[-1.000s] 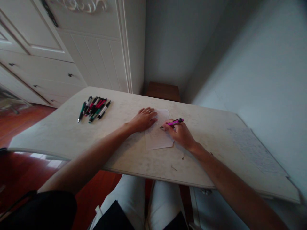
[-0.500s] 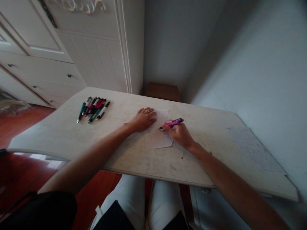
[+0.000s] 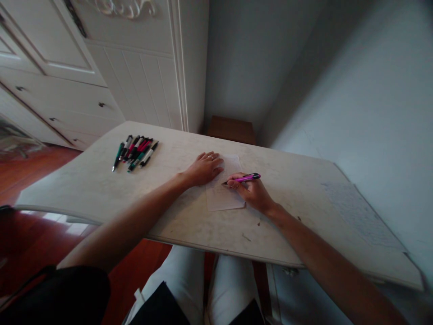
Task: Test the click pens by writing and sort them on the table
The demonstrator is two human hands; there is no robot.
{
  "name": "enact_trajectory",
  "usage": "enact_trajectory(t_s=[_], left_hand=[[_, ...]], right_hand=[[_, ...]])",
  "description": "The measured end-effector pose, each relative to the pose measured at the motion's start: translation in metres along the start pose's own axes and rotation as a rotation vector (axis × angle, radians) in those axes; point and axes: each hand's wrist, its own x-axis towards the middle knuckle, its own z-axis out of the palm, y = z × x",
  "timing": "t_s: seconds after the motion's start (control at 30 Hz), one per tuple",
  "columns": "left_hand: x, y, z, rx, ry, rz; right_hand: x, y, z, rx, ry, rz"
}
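Note:
A sheet of white paper (image 3: 226,201) lies on the pale table (image 3: 169,198), with faint writing on its middle part. My left hand (image 3: 204,169) rests flat on the paper's left edge, fingers stretched out and a ring on one of them. Between the fingers of my right hand (image 3: 252,192) is a pink and black pen (image 3: 246,178). Its tip points left and down at the written part of the sheet; whether it touches the paper I cannot tell.
A pile of several pens (image 3: 135,152) lies on the table's left part. Bluish scribble marks (image 3: 361,212) cover part of the right side. Behind the table stand a white cabinet (image 3: 145,85) and a brown box-like piece (image 3: 232,130); a wall (image 3: 372,104) borders the right.
The pen now slants less steeply, and its tip sits slightly lower on the paper. My left hand keeps its place on the sheet. The whole view has shifted a little.

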Motion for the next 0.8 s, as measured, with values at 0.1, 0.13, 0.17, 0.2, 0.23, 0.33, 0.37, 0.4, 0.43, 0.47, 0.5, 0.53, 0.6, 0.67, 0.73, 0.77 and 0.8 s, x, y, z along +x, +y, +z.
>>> enact_trajectory(t_s=[0.1,0.13,0.17,0.2,0.23,0.33,0.37,0.4,0.43,0.47,0.5,0.53,0.6,0.67,0.73,0.77,0.8], left_hand=[[0.0,0.0,0.001,0.009,0.007,0.002],[0.001,0.0,0.001,0.011,0.01,0.001],[0.001,0.0,0.002,0.01,0.011,-0.001],[0.001,0.0,0.002,0.008,0.011,-0.003],[0.001,0.001,0.002,0.006,0.011,-0.008],[0.002,0.003,0.003,0.0,0.009,-0.026],[0.002,0.003,0.003,0.0,0.011,-0.032],[0.002,0.004,0.004,0.002,0.014,-0.036],[0.002,0.004,0.004,0.003,0.016,-0.038],[0.002,0.004,0.005,0.005,0.02,-0.04],[0.002,0.005,0.005,0.007,0.025,-0.041],[0.002,0.005,0.005,0.007,0.029,-0.039],[0.003,0.004,0.005,-0.008,0.038,-0.04],[0.004,0.003,0.005,-0.041,0.042,-0.052],[0.005,0.002,0.006,-0.077,0.052,-0.069],[0.006,0.001,0.006,-0.09,0.06,-0.075],[0.006,0.0,0.007,-0.099,0.069,-0.076]], right_hand=[[0.0,0.001,0.001,0.038,0.011,-0.023],[0.0,0.001,0.001,0.052,0.008,-0.03],[-0.001,0.002,0.002,0.065,0.001,-0.036],[-0.001,0.002,0.003,0.073,-0.008,-0.039],[-0.001,0.002,0.005,0.076,-0.02,-0.043],[-0.001,0.002,0.007,0.054,-0.046,-0.048],[0.0,0.002,0.008,0.043,-0.046,-0.048],[0.0,0.001,0.008,0.033,-0.042,-0.046],[0.001,0.0,0.008,0.023,-0.034,-0.048],[0.001,0.0,0.008,0.014,-0.027,-0.053],[0.002,-0.001,0.009,0.006,-0.022,-0.062],[0.002,-0.002,0.009,-0.001,-0.018,-0.073],[0.003,-0.002,0.009,-0.007,-0.009,-0.087],[0.003,-0.001,0.01,-0.012,0.002,-0.09],[0.003,-0.001,0.011,-0.02,0.006,-0.094],[0.003,-0.002,0.011,-0.024,0.004,-0.098],[0.004,-0.002,0.011,-0.026,0.003,-0.102]])
